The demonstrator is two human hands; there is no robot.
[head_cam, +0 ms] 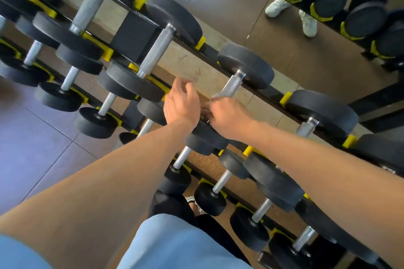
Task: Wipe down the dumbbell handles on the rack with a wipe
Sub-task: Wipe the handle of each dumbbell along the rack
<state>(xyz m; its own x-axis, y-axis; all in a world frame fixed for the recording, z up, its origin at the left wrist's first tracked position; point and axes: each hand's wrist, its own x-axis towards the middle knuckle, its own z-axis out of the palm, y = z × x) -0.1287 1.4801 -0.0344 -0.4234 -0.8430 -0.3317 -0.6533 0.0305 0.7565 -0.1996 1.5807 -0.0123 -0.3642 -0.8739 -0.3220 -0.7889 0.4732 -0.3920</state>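
Note:
A black rack (271,90) with yellow cradles holds rows of black dumbbells with knurled steel handles. My right hand (227,117) curls round the near end of one upper-row dumbbell handle (233,82). A pale strip of wipe (215,96) shows at its fingertips against the steel. My left hand (180,100) hovers just left of that handle, above the near weight. Its fingers are loosely curled and I see nothing in them. The near weight of this dumbbell is mostly hidden under both hands.
More dumbbells fill the lower row (220,181) and the rack's left part (153,54). A mirror (284,35) behind the rack reflects white shoes and more weights. Tiled floor (39,137) lies at the left. My knee in blue shorts (175,244) is at the bottom.

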